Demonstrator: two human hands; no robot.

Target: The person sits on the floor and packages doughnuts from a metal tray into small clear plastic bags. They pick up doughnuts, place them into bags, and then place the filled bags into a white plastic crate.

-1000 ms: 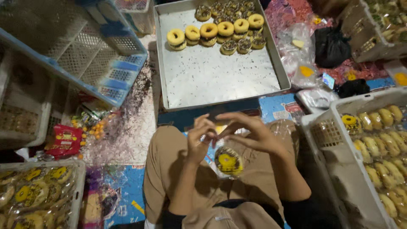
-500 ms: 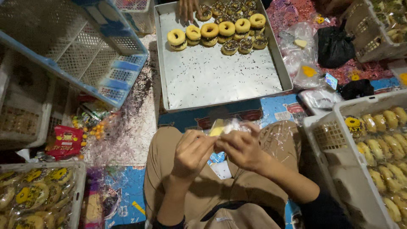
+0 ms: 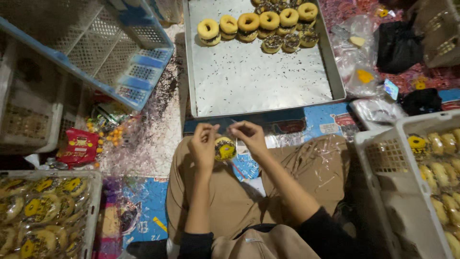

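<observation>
seated on the cluttered floor before the far metal tray (image 3: pixel 258 91) of doughnuts, you pinch the clear-wrapped, yellow-labelled doughnut (image 3: pixel 224 148) over your lap between left hand (image 3: pixel 203 144) and right hand (image 3: pixel 249 136), closing its wrapper; next calls for a firm seal.

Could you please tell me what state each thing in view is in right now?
Left hand: pinching the wrapper top.
Right hand: pinching the wrapper top.
Wrapped doughnut: bagged, hanging between both hands.
Metal tray: mostly bare, doughnuts only at its far end.
Blue crate: tilted, nothing inside.
White crate: holding wrapped doughnuts.
</observation>
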